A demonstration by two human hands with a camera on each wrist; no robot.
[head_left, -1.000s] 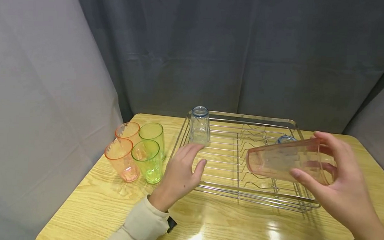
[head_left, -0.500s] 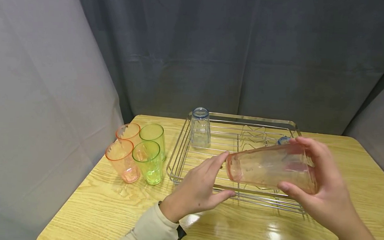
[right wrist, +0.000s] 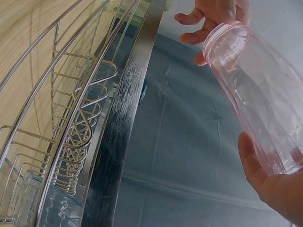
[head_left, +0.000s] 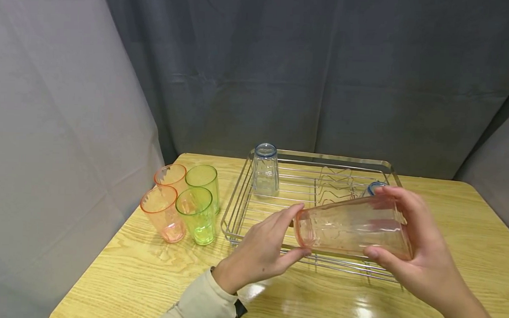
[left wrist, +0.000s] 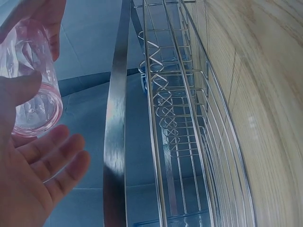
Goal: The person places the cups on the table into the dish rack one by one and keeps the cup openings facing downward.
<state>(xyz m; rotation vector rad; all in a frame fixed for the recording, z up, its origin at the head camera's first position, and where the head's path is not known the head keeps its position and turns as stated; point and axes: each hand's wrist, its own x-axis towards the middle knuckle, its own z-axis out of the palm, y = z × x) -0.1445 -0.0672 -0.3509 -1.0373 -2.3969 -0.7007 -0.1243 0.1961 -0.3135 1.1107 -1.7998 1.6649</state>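
A pink clear tumbler (head_left: 349,225) lies nearly sideways in the air over the front of the wire rack, narrow base to the left, mouth to the right. My right hand (head_left: 423,258) grips its mouth end, thumb on the near side, fingers behind. At the base, my left hand (head_left: 264,248) pinches with thumb and index finger. Its other fingers (left wrist: 66,161) spread loosely below the base in the left wrist view. The wire rack (head_left: 294,212) carries an upside-down blue-tinted glass (head_left: 265,171) at back left. Another blue-tinted glass (head_left: 375,187) is partly hidden behind the pink tumbler.
Left of the rack, two orange-pink tumblers (head_left: 160,207) and two green tumblers (head_left: 197,218) stand upright, close together on the wooden table (head_left: 149,277). Bent wire dividers (head_left: 335,185) rise in the rack's right part. A grey curtain (head_left: 303,86) hangs behind.
My right hand has carried the pink tumbler left and slightly down. My left hand has moved right from beside the rack's left part to the tumbler's base and now pinches it.
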